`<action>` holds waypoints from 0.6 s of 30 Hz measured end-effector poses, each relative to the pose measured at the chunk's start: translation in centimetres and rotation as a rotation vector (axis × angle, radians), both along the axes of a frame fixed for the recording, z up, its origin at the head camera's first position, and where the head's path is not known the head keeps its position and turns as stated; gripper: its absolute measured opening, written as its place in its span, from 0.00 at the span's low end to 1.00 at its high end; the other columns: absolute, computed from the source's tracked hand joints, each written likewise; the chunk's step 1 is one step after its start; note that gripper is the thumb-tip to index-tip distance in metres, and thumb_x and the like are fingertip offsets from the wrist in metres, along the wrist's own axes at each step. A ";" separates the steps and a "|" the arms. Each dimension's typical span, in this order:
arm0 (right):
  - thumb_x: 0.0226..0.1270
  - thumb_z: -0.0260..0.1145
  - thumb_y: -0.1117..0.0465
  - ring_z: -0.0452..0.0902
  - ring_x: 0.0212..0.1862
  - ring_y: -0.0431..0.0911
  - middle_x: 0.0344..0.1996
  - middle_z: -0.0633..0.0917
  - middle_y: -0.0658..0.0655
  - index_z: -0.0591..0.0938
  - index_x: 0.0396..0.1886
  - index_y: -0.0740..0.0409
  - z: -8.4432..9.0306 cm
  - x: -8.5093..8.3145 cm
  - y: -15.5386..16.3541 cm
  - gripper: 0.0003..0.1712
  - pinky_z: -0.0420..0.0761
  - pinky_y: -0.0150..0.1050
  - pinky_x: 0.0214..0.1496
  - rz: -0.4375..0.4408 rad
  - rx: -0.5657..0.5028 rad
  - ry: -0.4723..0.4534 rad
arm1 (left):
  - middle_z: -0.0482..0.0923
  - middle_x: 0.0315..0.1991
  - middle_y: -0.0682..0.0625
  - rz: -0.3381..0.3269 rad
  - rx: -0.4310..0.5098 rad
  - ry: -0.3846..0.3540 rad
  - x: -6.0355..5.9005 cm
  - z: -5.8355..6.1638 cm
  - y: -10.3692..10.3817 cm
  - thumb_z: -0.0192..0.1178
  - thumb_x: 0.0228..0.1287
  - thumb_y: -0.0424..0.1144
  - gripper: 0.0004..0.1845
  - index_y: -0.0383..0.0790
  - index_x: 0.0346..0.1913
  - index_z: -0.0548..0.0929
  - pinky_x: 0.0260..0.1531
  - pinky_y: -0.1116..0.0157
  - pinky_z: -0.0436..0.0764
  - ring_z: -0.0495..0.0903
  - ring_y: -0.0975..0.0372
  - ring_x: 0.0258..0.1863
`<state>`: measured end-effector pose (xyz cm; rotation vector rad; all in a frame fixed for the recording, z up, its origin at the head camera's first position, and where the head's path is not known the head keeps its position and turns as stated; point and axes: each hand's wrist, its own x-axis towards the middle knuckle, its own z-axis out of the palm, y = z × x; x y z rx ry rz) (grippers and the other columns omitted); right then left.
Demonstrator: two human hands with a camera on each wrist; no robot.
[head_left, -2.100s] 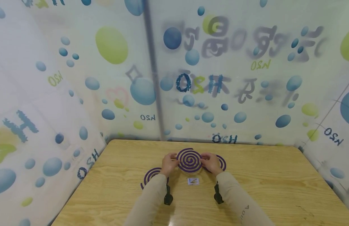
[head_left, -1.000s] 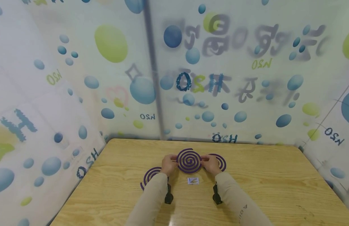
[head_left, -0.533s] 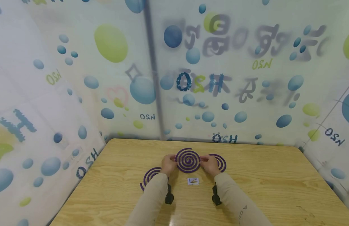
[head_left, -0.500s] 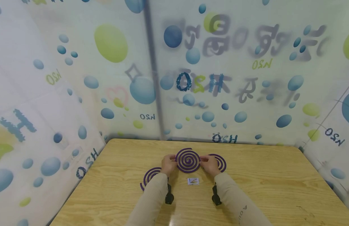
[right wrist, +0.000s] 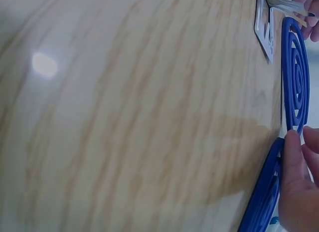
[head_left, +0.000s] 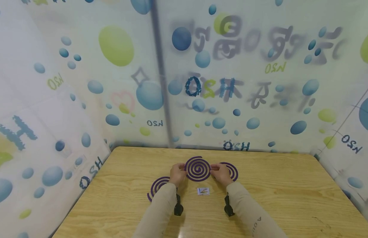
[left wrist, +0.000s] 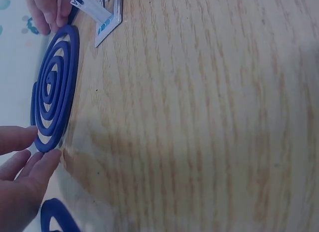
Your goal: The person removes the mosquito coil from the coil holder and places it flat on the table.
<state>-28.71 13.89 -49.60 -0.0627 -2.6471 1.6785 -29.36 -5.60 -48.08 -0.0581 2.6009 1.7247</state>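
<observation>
A dark purple spiral mosquito coil [head_left: 198,169] is held between both hands near the back of the wooden table, looking blue in the wrist views. My left hand [head_left: 177,174] pinches its left edge between thumb and fingers. At the opposite edge, my right hand [head_left: 222,173] grips the coil in the same way. The coil's face tilts toward the head camera. A second coil [head_left: 163,178] lies by the left forearm, which covers part of it. Behind the right hand is a third coil [head_left: 237,172], also partly hidden.
In front of the held coil lies a small white card-like piece [head_left: 203,191] with a folded strip on it, its kind unclear. The wooden table [head_left: 276,191] reaches back to a printed curtain [head_left: 246,109]. Curtain panels also flank both sides.
The held coil and both hands have shifted very slightly left since about a second ago. Both hands keep their grip. The other coils and the card lie as before.
</observation>
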 end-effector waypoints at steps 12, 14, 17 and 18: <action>0.57 0.59 0.71 0.77 0.37 0.50 0.35 0.81 0.63 0.77 0.43 0.71 -0.2 -0.1 0.1 0.13 0.79 0.37 0.35 0.007 0.023 0.028 | 0.72 0.47 0.32 0.003 0.008 -0.033 0.0 0.2 0.0 0.56 0.50 0.21 0.23 0.24 0.53 0.68 0.45 0.57 0.75 0.72 0.45 0.47; 0.57 0.59 0.71 0.77 0.35 0.49 0.35 0.81 0.63 0.77 0.43 0.72 -0.2 -0.1 0.1 0.13 0.79 0.36 0.34 0.003 0.015 0.029 | 0.72 0.47 0.32 0.007 0.004 -0.034 0.0 0.4 0.0 0.56 0.49 0.21 0.24 0.24 0.53 0.69 0.45 0.57 0.75 0.72 0.45 0.47; 0.57 0.58 0.71 0.77 0.34 0.48 0.35 0.81 0.63 0.76 0.43 0.72 0.0 0.1 0.0 0.14 0.79 0.35 0.33 -0.002 0.007 0.023 | 0.72 0.47 0.32 0.020 0.004 -0.023 0.0 0.4 0.0 0.57 0.48 0.21 0.24 0.25 0.52 0.69 0.45 0.56 0.75 0.72 0.45 0.47; 0.57 0.58 0.71 0.77 0.34 0.47 0.35 0.81 0.63 0.76 0.44 0.72 0.1 0.1 -0.1 0.14 0.78 0.35 0.32 -0.003 0.003 0.021 | 0.72 0.47 0.32 0.023 0.006 -0.021 0.0 0.4 -0.1 0.57 0.48 0.21 0.24 0.25 0.52 0.69 0.45 0.56 0.75 0.72 0.45 0.47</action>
